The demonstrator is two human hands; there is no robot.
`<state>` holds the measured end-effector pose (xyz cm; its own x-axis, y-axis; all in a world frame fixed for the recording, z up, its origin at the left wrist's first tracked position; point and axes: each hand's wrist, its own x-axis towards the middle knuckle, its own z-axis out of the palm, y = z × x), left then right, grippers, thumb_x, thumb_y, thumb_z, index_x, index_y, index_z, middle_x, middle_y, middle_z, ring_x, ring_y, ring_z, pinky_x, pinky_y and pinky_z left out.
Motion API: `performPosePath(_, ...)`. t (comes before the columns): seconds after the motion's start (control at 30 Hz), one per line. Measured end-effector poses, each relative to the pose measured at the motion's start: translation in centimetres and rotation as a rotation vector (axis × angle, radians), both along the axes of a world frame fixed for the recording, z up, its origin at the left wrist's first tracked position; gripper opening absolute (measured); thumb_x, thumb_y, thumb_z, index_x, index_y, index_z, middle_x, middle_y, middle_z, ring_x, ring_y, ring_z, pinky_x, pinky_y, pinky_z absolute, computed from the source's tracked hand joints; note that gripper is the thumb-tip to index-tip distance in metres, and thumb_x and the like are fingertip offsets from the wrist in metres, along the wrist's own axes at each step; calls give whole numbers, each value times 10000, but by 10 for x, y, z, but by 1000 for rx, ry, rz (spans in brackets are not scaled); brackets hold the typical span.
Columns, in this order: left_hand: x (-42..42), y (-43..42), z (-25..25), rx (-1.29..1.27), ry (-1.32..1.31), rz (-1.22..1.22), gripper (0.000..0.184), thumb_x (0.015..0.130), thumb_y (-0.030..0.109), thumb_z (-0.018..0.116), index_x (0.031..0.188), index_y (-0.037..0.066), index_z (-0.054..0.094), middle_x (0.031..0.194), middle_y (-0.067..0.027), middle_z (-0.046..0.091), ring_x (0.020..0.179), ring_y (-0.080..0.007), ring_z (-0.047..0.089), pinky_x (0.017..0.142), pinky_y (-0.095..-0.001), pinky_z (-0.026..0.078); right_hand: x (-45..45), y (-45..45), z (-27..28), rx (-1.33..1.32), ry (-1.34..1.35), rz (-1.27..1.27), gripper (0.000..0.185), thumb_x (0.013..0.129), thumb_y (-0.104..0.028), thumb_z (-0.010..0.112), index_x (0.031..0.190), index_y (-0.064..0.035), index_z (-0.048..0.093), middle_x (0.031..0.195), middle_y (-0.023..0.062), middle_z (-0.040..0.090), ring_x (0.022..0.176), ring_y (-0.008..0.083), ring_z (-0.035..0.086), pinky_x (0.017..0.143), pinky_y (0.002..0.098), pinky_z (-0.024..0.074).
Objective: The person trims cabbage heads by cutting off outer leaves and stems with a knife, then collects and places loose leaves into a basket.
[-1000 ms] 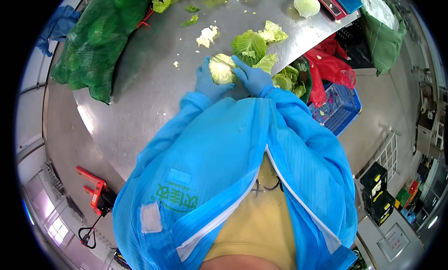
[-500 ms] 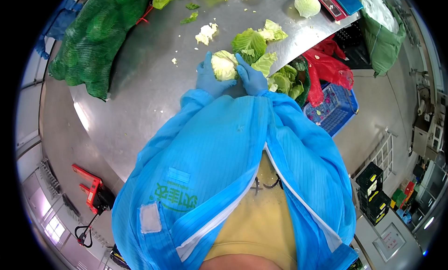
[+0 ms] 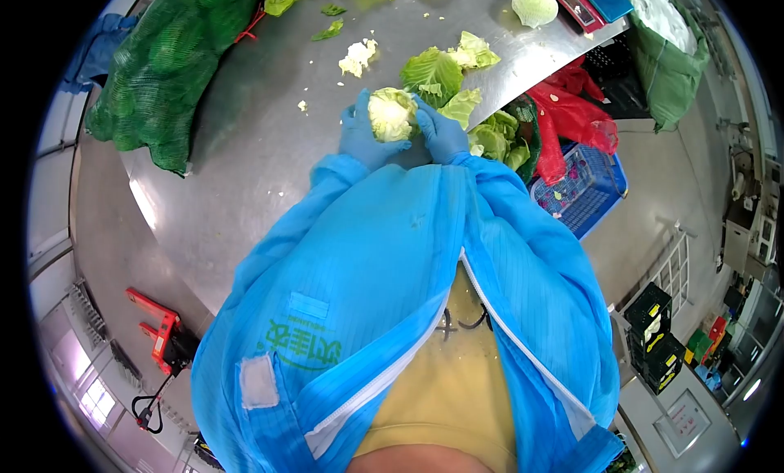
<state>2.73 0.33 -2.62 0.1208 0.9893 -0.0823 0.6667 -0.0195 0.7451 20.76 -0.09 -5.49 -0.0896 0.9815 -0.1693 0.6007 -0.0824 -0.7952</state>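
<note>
Between my two blue-gloved hands is a pale cabbage head (image 3: 392, 115), close to my body over the metal table (image 3: 269, 130). My left hand (image 3: 364, 136) wraps its left side and underside. Against its right side lies my right hand (image 3: 441, 133), fingertips on the cabbage. Loose green cabbage leaves (image 3: 433, 74) lie just beyond the right hand, and a heap of trimmed leaves (image 3: 494, 138) sits at the table's right edge. White cabbage scraps (image 3: 358, 58) are scattered past the left hand.
A green mesh sack of cabbages (image 3: 159, 73) fills the table's left side. Another pale cabbage (image 3: 535, 5) sits at the far right by a red and blue scale (image 3: 584, 6). Beyond the right edge are a red net bag (image 3: 563, 105), blue crate (image 3: 588, 195) and green sack (image 3: 670, 64).
The cabbage turns slightly between my hands, showing a rougher, more cut-looking face. Both hands stay in nearly the same place, and the view shifts a little.
</note>
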Motion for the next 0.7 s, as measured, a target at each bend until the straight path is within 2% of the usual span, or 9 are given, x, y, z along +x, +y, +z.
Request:
performPosePath(0.03,0,0,-1,2,0,0,1179,515,336,868,1419,57,165,1264,-244,336,1131,-387,447,955,-429,420,-1,0,-4,78,182,-99,445,924,-501,406,1311,-291,473,885,196,645,814,365,623,726,410,479)
performPosePath(0.07,1,-1,-3,15,-16,10,1181,514,338,868,1419,56,164,1267,-245,331,1140,-388,437,958,-434,415,0,0,-8,78,182,-97,445,924,-501,406,1311,-291,473,885,196,645,814,365,623,726,410,479)
performPosePath(0.27,-7,-4,-12,34,-98,25,1185,510,336,871,1424,71,164,1279,-243,316,1157,-391,417,971,-444,403,-4,1,9,-230,380,-123,480,901,-522,450,1273,-229,529,853,155,661,795,293,642,720,379,484)
performPosePath(0.33,-9,-4,-13,31,-110,26,1188,507,334,872,1425,75,164,1283,-241,313,1157,-389,418,974,-442,401,-2,4,9,-8,132,-9,486,878,-514,499,1246,-201,549,859,132,668,794,268,647,698,360,489)
performPosePath(0.43,-11,-4,-8,24,-142,-24,1202,500,328,875,1426,75,153,1284,-238,310,1161,-383,416,982,-438,398,4,15,21,4,-33,26,476,859,-493,540,1216,-178,557,896,109,669,779,264,647,686,351,497)
performPosePath(0.57,-12,-4,-3,-41,-125,-38,1190,515,252,867,1421,55,121,1302,-235,238,1172,-376,403,975,-429,416,9,24,20,228,-64,82,446,833,-450,584,1179,-170,567,928,81,665,777,254,645,678,340,505)
performPosePath(0.63,-13,-5,-8,-47,-113,-29,1192,514,255,867,1423,59,121,1305,-232,233,1177,-378,397,978,-432,413,11,29,31,308,-411,227,413,803,-365,617,1167,-175,572,941,60,661,782,234,645,673,330,509)
performPosePath(0.67,-13,-5,-11,-22,-119,-57,1192,511,257,866,1425,65,125,1305,-230,238,1181,-375,392,980,-433,410,8,30,26,313,-410,227,413,803,-365,617,1167,-175,572,941,60,661,782,234,645,673,330,509)
performPosePath(0.7,-13,-6,-13,1,-125,-86,1192,509,259,865,1426,71,128,1304,-227,242,1185,-373,386,982,-434,407,4,28,20,341,-245,135,391,790,-314,622,1152,-173,579,921,56,659,772,229,644,665,326,509)
